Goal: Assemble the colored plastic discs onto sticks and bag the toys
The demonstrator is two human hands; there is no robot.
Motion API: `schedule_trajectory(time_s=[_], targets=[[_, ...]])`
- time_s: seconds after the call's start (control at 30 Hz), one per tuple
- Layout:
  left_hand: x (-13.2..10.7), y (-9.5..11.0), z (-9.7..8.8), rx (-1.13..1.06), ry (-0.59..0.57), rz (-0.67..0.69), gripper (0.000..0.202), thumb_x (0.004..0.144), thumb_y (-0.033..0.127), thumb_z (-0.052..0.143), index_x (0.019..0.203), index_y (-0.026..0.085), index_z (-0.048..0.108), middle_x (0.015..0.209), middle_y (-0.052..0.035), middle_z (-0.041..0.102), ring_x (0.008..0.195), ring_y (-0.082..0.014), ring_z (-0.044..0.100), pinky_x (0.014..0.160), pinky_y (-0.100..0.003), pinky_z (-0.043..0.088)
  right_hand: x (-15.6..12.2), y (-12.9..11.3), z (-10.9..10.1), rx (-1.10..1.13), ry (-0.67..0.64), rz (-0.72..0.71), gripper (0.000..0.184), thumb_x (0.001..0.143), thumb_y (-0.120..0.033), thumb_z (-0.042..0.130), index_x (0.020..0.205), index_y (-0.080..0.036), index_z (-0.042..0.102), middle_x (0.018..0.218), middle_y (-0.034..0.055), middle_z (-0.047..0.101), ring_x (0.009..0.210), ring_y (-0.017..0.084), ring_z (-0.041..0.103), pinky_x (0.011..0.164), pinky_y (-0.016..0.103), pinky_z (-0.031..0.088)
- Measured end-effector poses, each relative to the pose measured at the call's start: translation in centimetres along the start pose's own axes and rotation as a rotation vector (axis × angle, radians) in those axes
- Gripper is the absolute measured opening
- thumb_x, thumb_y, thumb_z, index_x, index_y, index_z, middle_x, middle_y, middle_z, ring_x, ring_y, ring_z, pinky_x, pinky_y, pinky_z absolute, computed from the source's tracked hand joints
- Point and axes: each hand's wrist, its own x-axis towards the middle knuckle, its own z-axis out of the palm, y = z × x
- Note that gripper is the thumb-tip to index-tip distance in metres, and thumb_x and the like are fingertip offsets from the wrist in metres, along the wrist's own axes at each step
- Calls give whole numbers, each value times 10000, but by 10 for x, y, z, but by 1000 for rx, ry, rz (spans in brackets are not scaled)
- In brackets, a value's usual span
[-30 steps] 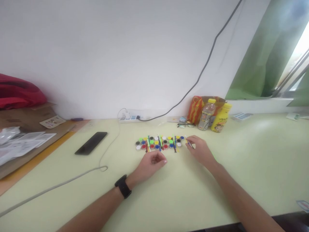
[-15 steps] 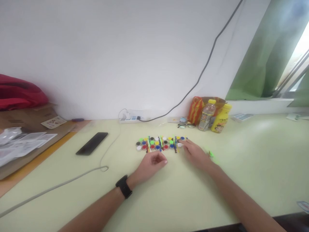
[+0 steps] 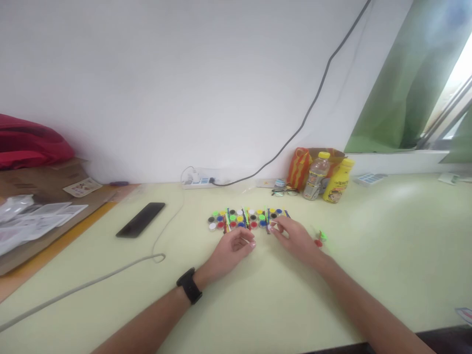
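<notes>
Small round pots (image 3: 232,218) with black, white, red, yellow, green and blue lids stand in close rows on the pale green table; they look like paint pots. Thin coloured sticks (image 3: 245,218), perhaps brushes, lie between groups of them. My right hand (image 3: 295,239) is at the right end of the rows, thumb and fingers closed on a white-lidded pot (image 3: 272,228), partly hidden. Just in front of the rows rests my left hand (image 3: 232,250), fingers loosely curled and apart from the thumb, nothing visible in it. A green-lidded pot (image 3: 323,235) and a red-lidded pot (image 3: 318,243) sit beyond my right wrist.
A black phone (image 3: 140,220) and a grey cable (image 3: 110,274) lie to the left. Behind the pots are a power strip (image 3: 201,183), glasses (image 3: 284,192), a clear bottle (image 3: 317,177) and a yellow bottle (image 3: 338,182). Cardboard (image 3: 40,179) with papers stands at far left.
My right hand has drawn back slightly toward me, from reaching over the right end of the rows to pinching the white-lidded pot. My left hand stays almost in place, its fingers slightly looser.
</notes>
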Motion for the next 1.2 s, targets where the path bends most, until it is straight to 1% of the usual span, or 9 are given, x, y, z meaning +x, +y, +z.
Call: schedule_trajectory(time_s=[0.13, 0.3, 0.5, 0.67, 0.77, 0.87, 1.0, 1.1, 1.2], targets=[[0, 3, -1, -56, -33, -65, 373, 917, 460, 654, 1180, 198, 622, 972, -84, 708, 863, -204, 679, 789, -340, 542, -5, -26, 13, 212, -50, -117, 155, 974, -313, 497, 1006, -223, 619, 799, 16, 588, 731, 177, 552, 691, 288, 422], [2, 0, -3, -96, -73, -68, 347, 852, 451, 739, 1050, 172, 678, 939, -91, 727, 883, -214, 685, 824, -351, 544, -9, -38, 21, 349, -134, -100, 162, 972, -341, 524, 949, -215, 624, 751, -5, 546, 680, 154, 492, 602, 254, 364], [2, 1, -4, -71, -77, -64, 297, 844, 428, 755, 953, 166, 664, 994, -97, 717, 932, -220, 684, 833, -339, 533, -10, -41, 21, 416, -149, -116, 99, 958, -264, 543, 955, -214, 629, 799, -2, 582, 711, 146, 498, 632, 254, 371], [1, 7, -5, -131, -110, -82, 290, 835, 403, 772, 945, 167, 647, 990, -89, 713, 941, -212, 683, 868, -346, 526, -11, -50, 12, 416, -157, -161, 74, 952, -245, 544, 946, -215, 612, 827, 18, 584, 746, 167, 492, 660, 277, 394], [1, 7, -5, -156, -89, -89, 306, 833, 415, 770, 969, 167, 651, 940, -75, 703, 885, -194, 673, 814, -324, 529, -11, -54, 6, 458, -178, -168, 162, 998, -283, 465, 988, -224, 615, 918, 48, 583, 828, 189, 526, 748, 311, 444], [2, 4, -3, -161, -60, -95, 328, 840, 433, 758, 1014, 171, 665, 859, -50, 674, 804, -172, 650, 733, -293, 515, -10, -52, 5, 517, -120, -138, 296, 1045, -309, 321, 1089, -235, 604, 1022, 76, 550, 940, 208, 553, 863, 349, 468], [3, 3, -3, -145, -60, -86, 333, 841, 457, 747, 981, 162, 690, 819, -50, 663, 778, -175, 640, 715, -297, 512, -9, -44, 11, 480, -81, -120, 329, 1046, -360, 320, 1215, -254, 582, 1022, 86, 572, 989, 234, 567, 900, 380, 467], [3, 2, -4, -137, -52, -78, 339, 840, 459, 746, 992, 160, 695, 846, -59, 672, 798, -184, 648, 736, -309, 523, -11, -42, 13, 434, -114, -54, 294, 1040, -383, 356, 1225, -256, 546, 862, 33, 580, 860, 219, 573, 833, 364, 464], [3, 1, -4, -136, -46, -88, 339, 838, 453, 749, 999, 161, 689, 882, -65, 677, 840, -197, 663, 779, -328, 538, -14, -45, 8, 440, -135, 11, 251, 1047, -389, 326, 1068, -241, 527, 784, -5, 538, 716, 181, 510, 701, 309, 431]])
